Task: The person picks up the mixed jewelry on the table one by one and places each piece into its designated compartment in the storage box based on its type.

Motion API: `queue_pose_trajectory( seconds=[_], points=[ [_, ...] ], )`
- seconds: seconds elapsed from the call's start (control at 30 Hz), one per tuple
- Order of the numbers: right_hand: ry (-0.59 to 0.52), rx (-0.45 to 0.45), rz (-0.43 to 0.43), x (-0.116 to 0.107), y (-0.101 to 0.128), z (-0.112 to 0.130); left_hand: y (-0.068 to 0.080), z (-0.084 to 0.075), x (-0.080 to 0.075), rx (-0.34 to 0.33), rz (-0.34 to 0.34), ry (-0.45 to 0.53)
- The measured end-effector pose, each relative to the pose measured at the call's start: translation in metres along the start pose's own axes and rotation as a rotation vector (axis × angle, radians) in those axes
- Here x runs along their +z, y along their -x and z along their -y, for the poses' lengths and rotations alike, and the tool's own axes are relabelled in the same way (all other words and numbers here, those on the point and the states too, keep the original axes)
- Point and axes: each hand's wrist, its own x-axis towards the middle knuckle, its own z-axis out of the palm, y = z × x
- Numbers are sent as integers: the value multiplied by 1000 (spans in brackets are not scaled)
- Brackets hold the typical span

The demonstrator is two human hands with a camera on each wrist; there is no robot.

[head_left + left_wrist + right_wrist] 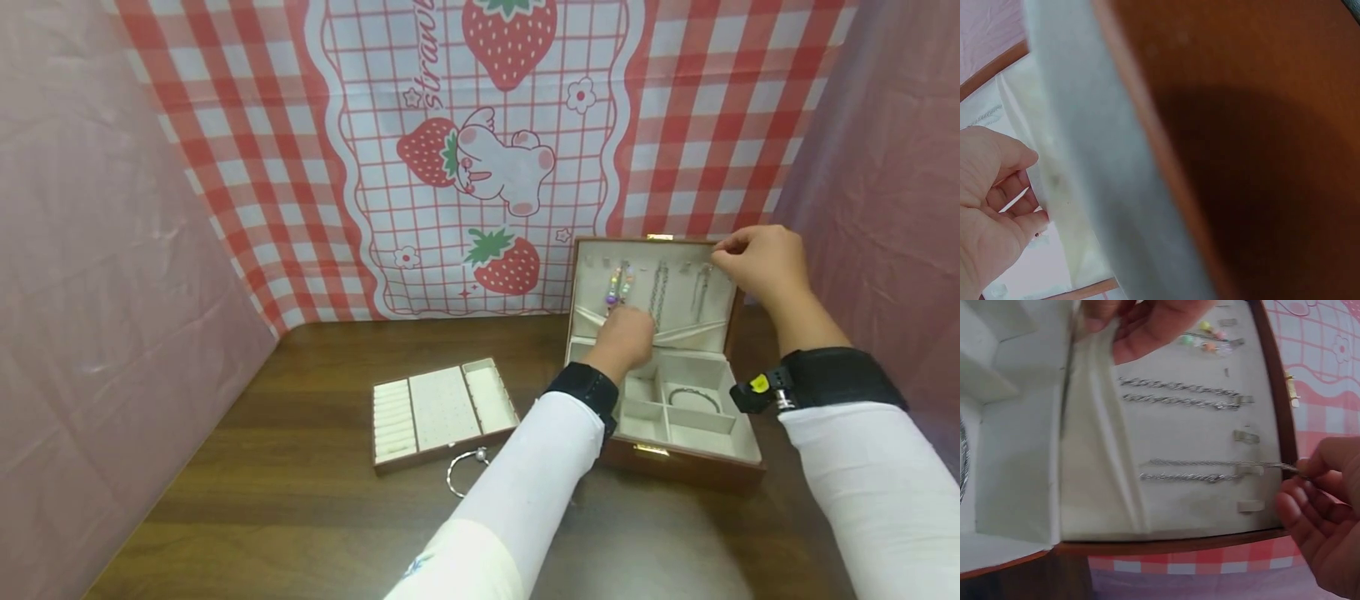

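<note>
Hanging a silver chain inside the open jewellery box lid.

Head view: the right hand (761, 265) is pinching the chain's (702, 289) top end at the lid's (652, 287) upper edge, while the left hand (626, 337) is pressing the elastic pocket band, fingers hidden. The removed tray (442, 410) and a bangle (467, 469) are lying aside. Left wrist view: only loosely curled fingers (1010, 187) against lining. Right wrist view: the chain (1197, 470) could slip off its hook (1249, 469) or tangle with the neighbouring necklace (1179, 392).

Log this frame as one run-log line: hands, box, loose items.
right hand: pinches silver chain at lid hook | left hand: at lid pocket | jewelry box: open | tray, bracelet: on table
</note>
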Motion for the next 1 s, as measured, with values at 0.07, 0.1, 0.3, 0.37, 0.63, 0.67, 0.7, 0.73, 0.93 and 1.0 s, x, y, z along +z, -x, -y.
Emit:
queue_pose_trajectory(
  seconds=[0.07, 0.1, 0.3, 0.37, 0.63, 0.67, 0.7, 0.73, 0.93, 1.0],
  points=[
    [20, -26, 60, 4, 2, -5, 1, 0, 1, 2, -4, -3],
    [26, -34, 86, 5, 2, -8, 1, 0, 1, 3, -6, -6],
    [97, -115, 180, 14, 2, -20, 1, 0, 2, -4, -12, -16],
    [122, -143, 199, 17, 2, -22, 1, 0, 2, -5, -16, -15],
    [115, -134, 192, 18, 4, -20, 3, -1, -2, -1, -15, -3],
    [114, -129, 189, 18, 5, -18, 4, -1, -3, -3, -14, 1],
    [113, -125, 188, 17, 5, -17, 5, 0, -4, -6, -13, 9],
    [111, -123, 188, 17, 6, -15, 5, 0, -5, -8, -12, 15],
    [101, -119, 197, 17, 12, -10, 9, 3, -10, -32, -7, 102],
    [99, -123, 209, 18, 15, -9, 10, 4, -12, -39, 6, 138]
  ],
)
